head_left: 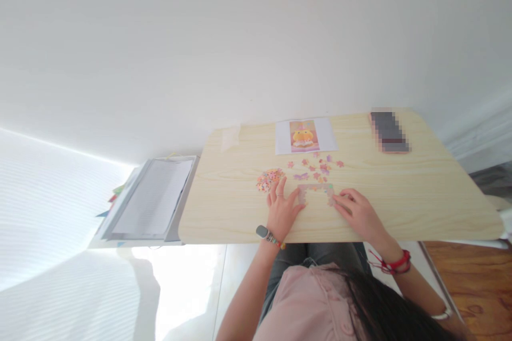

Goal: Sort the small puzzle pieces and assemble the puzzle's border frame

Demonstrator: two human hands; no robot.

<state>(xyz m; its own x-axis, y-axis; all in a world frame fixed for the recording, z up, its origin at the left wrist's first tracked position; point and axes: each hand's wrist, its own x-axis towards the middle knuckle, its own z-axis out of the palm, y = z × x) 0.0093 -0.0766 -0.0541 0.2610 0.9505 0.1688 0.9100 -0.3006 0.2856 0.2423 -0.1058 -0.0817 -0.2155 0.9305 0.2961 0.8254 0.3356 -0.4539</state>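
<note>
Head view: puzzle strip (pixel 315 190) lies crosswise; both hands (pixel 282 212) flat, grip apart.

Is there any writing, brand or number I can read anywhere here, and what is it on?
No text can be read.
Picture sheet: a yellow figure, no legible words.
Phone: blurred out.
Papers beside the table: lines too small to read.
Watch: face unreadable.

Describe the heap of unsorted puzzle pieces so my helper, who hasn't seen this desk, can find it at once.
Start at the pale wooden table and find the left hand resting flat on it. Just beyond its fingers lies the heap of puzzle pieces. Unlike the loose pieces scattered singly to its right, it is one dense, round, multicoloured pile.
</note>
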